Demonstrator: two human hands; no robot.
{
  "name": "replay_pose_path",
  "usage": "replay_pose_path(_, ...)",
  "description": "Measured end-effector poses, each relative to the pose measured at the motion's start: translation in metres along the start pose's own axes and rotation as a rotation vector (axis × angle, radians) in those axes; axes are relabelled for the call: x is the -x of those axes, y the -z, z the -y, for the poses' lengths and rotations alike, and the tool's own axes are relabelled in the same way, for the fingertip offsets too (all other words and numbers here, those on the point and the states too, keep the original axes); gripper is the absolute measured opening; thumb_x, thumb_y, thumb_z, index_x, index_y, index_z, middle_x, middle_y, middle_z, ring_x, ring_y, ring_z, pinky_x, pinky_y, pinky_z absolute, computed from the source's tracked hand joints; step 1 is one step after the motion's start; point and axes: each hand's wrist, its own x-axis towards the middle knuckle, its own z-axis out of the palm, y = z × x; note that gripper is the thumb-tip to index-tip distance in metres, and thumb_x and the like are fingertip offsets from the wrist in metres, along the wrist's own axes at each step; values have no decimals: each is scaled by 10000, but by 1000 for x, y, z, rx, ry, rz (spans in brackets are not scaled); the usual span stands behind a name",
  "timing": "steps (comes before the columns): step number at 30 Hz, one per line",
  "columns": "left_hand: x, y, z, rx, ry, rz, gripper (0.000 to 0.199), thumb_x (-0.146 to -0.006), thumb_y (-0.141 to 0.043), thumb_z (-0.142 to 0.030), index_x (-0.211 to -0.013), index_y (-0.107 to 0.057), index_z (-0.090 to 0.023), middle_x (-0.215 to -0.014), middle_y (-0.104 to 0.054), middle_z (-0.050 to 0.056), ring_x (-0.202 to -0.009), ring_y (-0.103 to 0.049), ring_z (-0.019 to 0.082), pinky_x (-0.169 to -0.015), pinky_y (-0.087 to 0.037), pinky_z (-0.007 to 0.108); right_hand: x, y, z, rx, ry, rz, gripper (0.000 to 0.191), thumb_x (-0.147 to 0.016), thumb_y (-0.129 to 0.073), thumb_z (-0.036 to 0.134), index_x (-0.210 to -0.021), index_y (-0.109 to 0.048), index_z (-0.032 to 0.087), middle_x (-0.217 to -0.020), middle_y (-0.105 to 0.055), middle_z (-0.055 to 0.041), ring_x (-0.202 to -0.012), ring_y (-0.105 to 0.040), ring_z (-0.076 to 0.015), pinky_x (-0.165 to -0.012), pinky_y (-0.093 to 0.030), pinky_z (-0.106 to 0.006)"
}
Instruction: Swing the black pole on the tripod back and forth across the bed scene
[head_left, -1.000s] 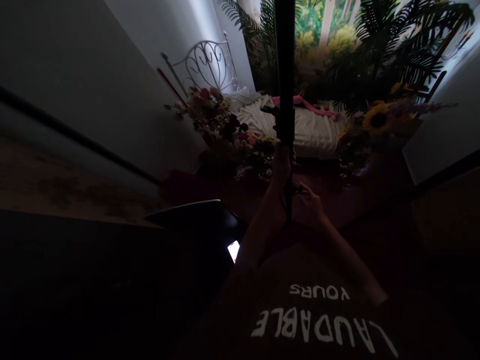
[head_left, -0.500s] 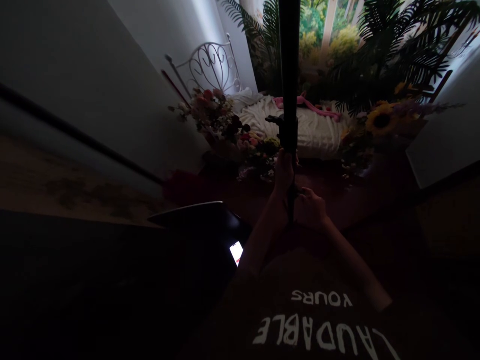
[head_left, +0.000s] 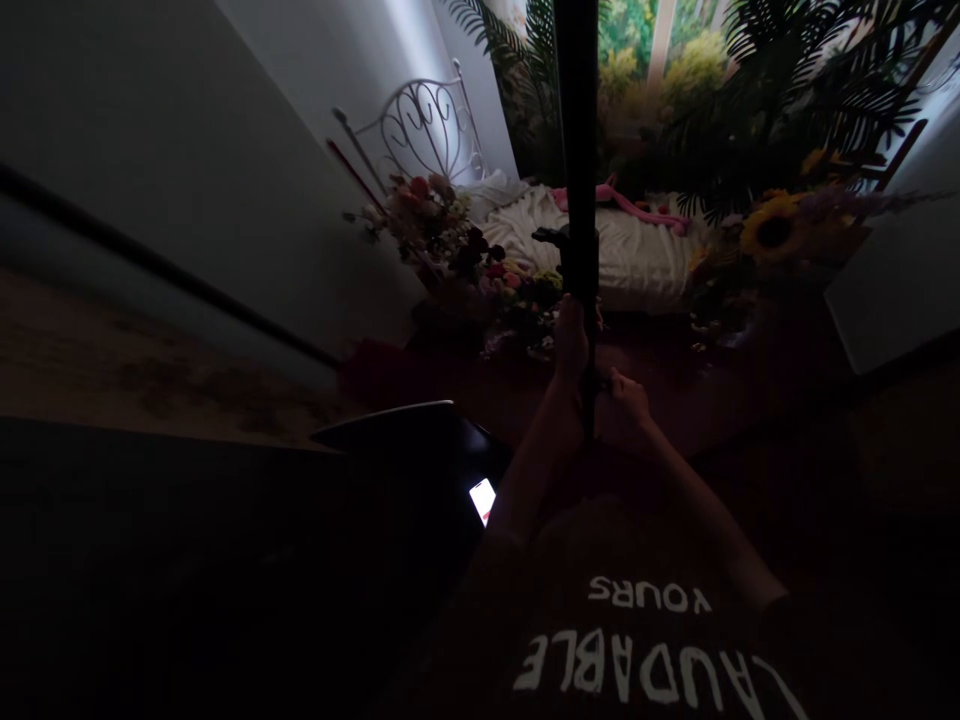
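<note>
A black pole stand (head_left: 579, 130) rises in front of me from the middle of the view past its top edge. A dark clamp lever (head_left: 551, 236) sticks out from its left side. My left hand (head_left: 571, 338) is wrapped around the pole just below that clamp. Lower down on the right, my right hand (head_left: 628, 397) is closed, fingers pinched on a small dark knob (head_left: 604, 382) at the pole's side. Poor light hides the knob's detail and the foot of the stand.
Beyond the pole stands a bed with a white cover (head_left: 637, 265) and metal headboard (head_left: 427, 130). Flowers (head_left: 517, 285), a sunflower (head_left: 772, 232) and palm leaves (head_left: 780, 90) surround it. A lit phone (head_left: 483, 499) lies left of my forearm. A dark bar (head_left: 172, 270) slants across the left.
My right hand has shifted slightly at the knob, its fingers drawn in more tightly. My left hand keeps its grip. The whole view has moved slightly.
</note>
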Motion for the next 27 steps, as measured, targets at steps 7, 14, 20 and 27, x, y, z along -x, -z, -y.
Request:
replay_pose_path(7, 9, -17, 13, -195, -51, -237, 335, -964, -385, -469, -971, -588, -202, -644, -527, -24, -567, -514, 88, -617, -440, 224, 10, -2, -12, -396, -85, 90, 625, -840, -340, 744, -570, -516, 208, -526, -523, -6, -506, -483, -137, -512, -338, -244)
replay_pose_path(14, 61, -8, 63, -419, 25, -278, 436, -905, -464, -541, -1165, -544, -200, -990, -657, 100, -967, -637, 216, -853, -484, 331, 59, 4, -76, -290, -101, 109, 656, -779, -387, 780, -468, -499, 213, -476, -510, -17, -511, -500, -161, -541, -363, -272)
replay_pose_path(20, 133, 20, 128, -544, 91, -195, 505, -939, -426, -449, -1345, -432, -149, -1375, -511, 187, -1310, -472, 249, -1110, -354, 401, 101, 38, -166, -235, -367, -68, 673, -627, -432, 877, -455, -528, 233, -479, -572, -56, -516, -543, -213, -548, -409, -322)
replay_pose_path(27, 199, 27, 188, -627, 798, 211, 395, -893, -490, -245, -1263, -490, -105, -1172, -649, 174, -1108, -628, 240, -977, -470, 378, 120, 112, -206, -345, -664, -599, 650, -656, -483, 823, -496, -580, 200, -485, -621, -55, -511, -581, -189, -555, -443, -301)
